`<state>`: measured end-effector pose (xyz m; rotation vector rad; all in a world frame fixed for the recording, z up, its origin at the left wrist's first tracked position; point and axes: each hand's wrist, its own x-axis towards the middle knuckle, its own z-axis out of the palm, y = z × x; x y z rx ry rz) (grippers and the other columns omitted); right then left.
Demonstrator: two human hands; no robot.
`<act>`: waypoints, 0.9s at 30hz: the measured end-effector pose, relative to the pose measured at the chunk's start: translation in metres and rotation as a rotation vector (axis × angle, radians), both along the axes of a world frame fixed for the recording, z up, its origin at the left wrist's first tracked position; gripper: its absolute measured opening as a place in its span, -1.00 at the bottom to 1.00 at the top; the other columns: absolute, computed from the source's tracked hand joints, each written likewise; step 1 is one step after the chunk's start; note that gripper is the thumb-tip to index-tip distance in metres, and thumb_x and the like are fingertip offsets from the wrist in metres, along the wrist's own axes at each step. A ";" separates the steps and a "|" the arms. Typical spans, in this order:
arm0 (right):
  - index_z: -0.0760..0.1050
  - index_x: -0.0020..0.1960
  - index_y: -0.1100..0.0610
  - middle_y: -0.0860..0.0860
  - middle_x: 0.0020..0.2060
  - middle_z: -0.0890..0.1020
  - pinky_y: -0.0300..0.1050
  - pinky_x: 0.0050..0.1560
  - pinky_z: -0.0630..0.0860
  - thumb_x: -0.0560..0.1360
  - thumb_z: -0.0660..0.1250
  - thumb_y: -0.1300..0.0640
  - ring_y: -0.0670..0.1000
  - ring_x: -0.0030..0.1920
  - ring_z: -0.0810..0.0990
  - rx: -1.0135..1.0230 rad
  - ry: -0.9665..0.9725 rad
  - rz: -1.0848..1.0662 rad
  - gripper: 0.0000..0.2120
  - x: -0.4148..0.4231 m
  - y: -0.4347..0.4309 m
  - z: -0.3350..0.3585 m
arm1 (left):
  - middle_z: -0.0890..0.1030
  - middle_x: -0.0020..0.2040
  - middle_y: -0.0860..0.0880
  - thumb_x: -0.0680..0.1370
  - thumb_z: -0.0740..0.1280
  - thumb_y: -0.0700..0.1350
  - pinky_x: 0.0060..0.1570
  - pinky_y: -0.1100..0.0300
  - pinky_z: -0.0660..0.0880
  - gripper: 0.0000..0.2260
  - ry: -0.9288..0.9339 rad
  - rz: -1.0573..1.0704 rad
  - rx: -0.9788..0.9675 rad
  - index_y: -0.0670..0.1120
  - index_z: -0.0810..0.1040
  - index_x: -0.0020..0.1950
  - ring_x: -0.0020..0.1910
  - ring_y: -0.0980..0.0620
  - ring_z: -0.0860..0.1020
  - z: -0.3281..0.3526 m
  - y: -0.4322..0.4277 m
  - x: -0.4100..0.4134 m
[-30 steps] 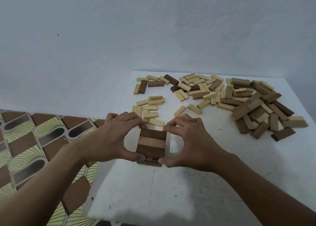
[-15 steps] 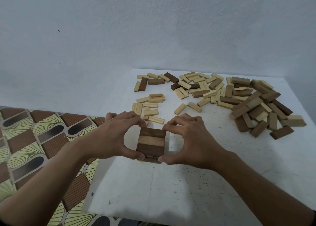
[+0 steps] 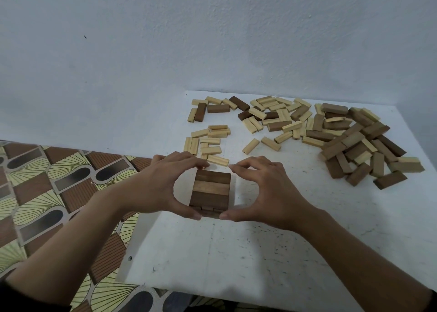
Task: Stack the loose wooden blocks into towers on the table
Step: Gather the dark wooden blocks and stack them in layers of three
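Note:
A short tower of wooden blocks (image 3: 211, 188) stands near the left edge of the white table (image 3: 236, 252). Its top layer is two dark blocks with a lighter one between them, and a crosswise layer shows underneath. My left hand (image 3: 153, 186) curls round the tower's left side, fingertips on the far top corner and thumb at the near bottom. My right hand (image 3: 264, 193) mirrors it on the right side, fingertips and thumb touching the corners. Loose pale blocks (image 3: 208, 143) lie just behind the tower.
A big heap of mixed dark and pale blocks (image 3: 354, 141) covers the back right of the table. More scattered blocks (image 3: 272, 115) lie along the back by the wall. The table's left edge drops to a patterned floor (image 3: 47, 193).
Both hands have stayed cupped round the tower. The fingers have shifted only slightly along its corners, and the view has tilted a little.

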<state>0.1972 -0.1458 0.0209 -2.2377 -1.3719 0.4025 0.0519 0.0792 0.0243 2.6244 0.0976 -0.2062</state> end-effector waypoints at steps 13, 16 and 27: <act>0.45 0.44 0.01 -0.11 0.31 0.56 -0.03 0.35 0.27 0.25 0.42 -0.46 -0.16 0.32 0.39 0.084 0.006 0.011 -0.10 -0.009 0.007 -0.013 | 0.44 0.25 0.33 0.28 0.45 0.45 0.35 -0.07 0.27 -0.29 -0.035 0.010 -0.055 0.22 0.40 0.35 0.32 0.27 0.36 -0.010 0.002 0.004; 0.48 0.43 0.02 -0.09 0.29 0.58 0.06 0.36 0.32 0.26 0.41 -0.45 -0.13 0.30 0.43 0.092 0.010 0.002 -0.12 -0.010 0.006 -0.015 | 0.44 0.24 0.34 0.29 0.44 0.46 0.34 -0.07 0.27 -0.29 -0.038 0.018 -0.052 0.21 0.40 0.35 0.31 0.30 0.36 -0.012 0.002 0.003; 0.50 0.40 0.04 -0.09 0.27 0.60 0.09 0.34 0.34 0.28 0.39 -0.45 -0.12 0.29 0.45 0.105 -0.023 0.000 -0.15 -0.010 0.007 -0.021 | 0.43 0.26 0.35 0.30 0.43 0.45 0.37 -0.06 0.23 -0.29 -0.006 0.036 -0.054 0.21 0.38 0.36 0.31 0.29 0.35 -0.014 0.000 0.003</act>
